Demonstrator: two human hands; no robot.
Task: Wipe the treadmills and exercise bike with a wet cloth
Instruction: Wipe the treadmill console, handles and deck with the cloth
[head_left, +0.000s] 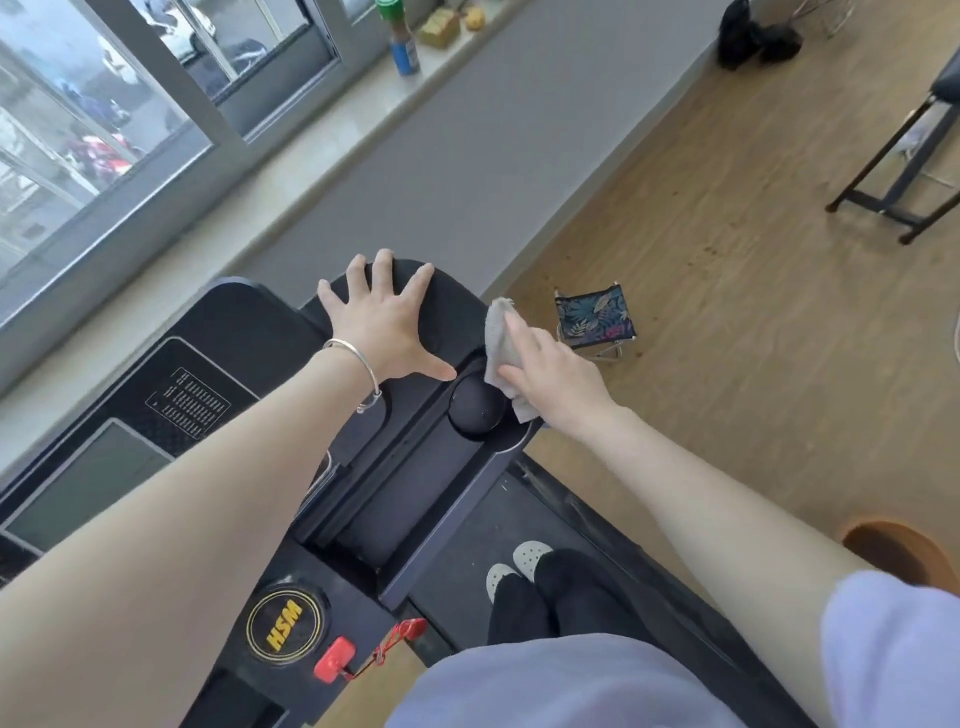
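Observation:
I stand on a black treadmill (415, 483) and look down at its console. My left hand (382, 319), with a silver bangle on the wrist, rests flat with spread fingers on the rounded far end of the console. My right hand (553, 376) grips a grey-white cloth (501, 338) and holds it against the console's right edge, beside a round cup holder (475, 410). The display panel (98, 478) lies at the left, a red safety key (335, 660) at the bottom.
A window and sill (332, 114) with a bottle (402, 41) run along the left. A small folding stool with leaf-print fabric (595, 317) stands on the wooden floor just right of the console. A black frame (904, 171) stands far right. My feet (519, 564) are on the belt.

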